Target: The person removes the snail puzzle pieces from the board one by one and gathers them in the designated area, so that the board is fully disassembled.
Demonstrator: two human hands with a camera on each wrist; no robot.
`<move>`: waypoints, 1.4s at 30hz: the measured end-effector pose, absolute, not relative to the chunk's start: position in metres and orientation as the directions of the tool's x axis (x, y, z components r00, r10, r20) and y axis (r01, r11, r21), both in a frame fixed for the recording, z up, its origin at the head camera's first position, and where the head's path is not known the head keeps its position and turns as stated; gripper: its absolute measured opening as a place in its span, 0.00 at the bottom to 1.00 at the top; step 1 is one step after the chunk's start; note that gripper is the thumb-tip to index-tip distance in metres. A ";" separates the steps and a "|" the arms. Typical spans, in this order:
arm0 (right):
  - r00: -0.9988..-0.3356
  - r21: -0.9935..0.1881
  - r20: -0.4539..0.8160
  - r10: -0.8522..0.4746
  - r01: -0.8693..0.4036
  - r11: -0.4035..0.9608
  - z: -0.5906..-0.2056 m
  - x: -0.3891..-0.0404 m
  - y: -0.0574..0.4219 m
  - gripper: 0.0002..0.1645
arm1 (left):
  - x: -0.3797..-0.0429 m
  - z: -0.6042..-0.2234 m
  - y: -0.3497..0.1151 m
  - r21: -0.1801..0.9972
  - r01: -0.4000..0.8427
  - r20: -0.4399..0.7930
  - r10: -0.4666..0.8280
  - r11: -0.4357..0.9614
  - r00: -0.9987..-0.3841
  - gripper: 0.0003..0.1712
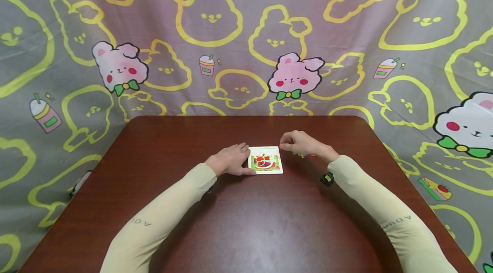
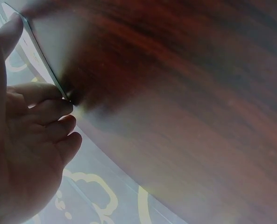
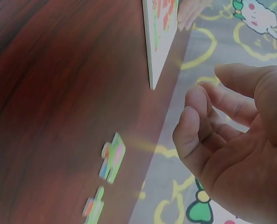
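A white-framed jigsaw puzzle (image 1: 265,169) lies flat on the table, its colourful picture filling the lower part while a pale strip of bare tray shows along the far side. My left hand (image 1: 230,159) holds the tray by its left side, thumb at the near corner and fingers towards the far one. Just off the tray's far right corner hovers my right hand (image 1: 298,142), fingers loosely bent. In the right wrist view a gap shows between thumb and fingers, with nothing in it. Below that hand lie loose puzzle pieces (image 3: 112,158), green with orange and blue bits.
The brown wooden table (image 1: 239,221) has rounded far corners. Behind and beside it hangs a grey curtain (image 1: 239,20) with cartoon figures. A small black device (image 1: 327,179) sits at the right wrist.
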State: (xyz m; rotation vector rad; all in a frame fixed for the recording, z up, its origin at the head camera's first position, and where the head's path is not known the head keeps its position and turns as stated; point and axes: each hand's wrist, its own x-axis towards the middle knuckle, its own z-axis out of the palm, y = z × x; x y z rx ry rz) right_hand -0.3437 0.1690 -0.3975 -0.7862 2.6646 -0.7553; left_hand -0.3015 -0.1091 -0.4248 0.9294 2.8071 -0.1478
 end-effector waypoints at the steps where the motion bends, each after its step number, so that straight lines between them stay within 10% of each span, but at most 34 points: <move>1: -0.818 -0.547 -0.104 -0.566 -0.428 0.720 -0.398 -0.343 0.167 0.12 | -0.302 -0.425 -0.109 -0.039 0.598 -0.206 0.579 0.800 -0.789 0.54; 42: -0.721 -0.407 -0.160 -0.674 -0.574 0.711 -0.421 -0.341 0.098 0.13 | -0.305 -0.427 -0.107 -0.056 0.588 -0.230 0.563 0.807 -0.794 0.55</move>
